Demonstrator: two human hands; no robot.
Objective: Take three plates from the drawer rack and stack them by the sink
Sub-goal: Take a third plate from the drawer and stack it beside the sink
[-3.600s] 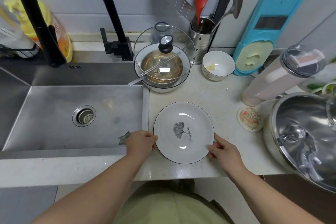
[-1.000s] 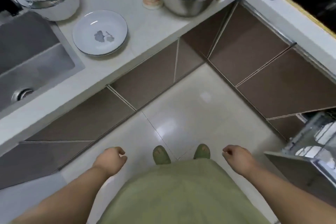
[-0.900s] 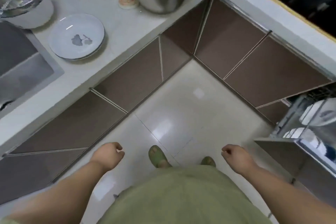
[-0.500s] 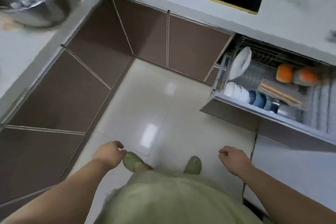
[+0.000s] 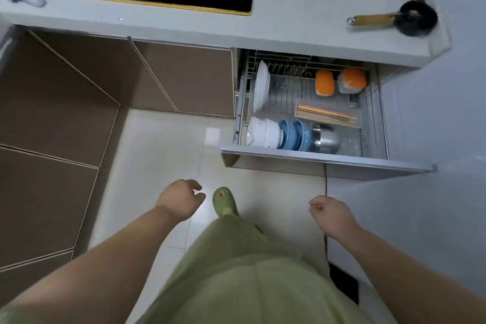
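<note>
Both hands hang empty above the tiled floor, well apart, with a green slipper between them. On the left hand the fingers are loosely curled and a little spread; the right hand is curled into a loose fist, holding nothing. Ahead, the drawer rack stands pulled out under the bench. In its back left corner white plates stand on edge in the wire slots. Along the front sit nested white bowls, blue bowls just beside them, then a steel cup. A clear box of chopsticks and two orange-lidded containers lie further back.
</note>
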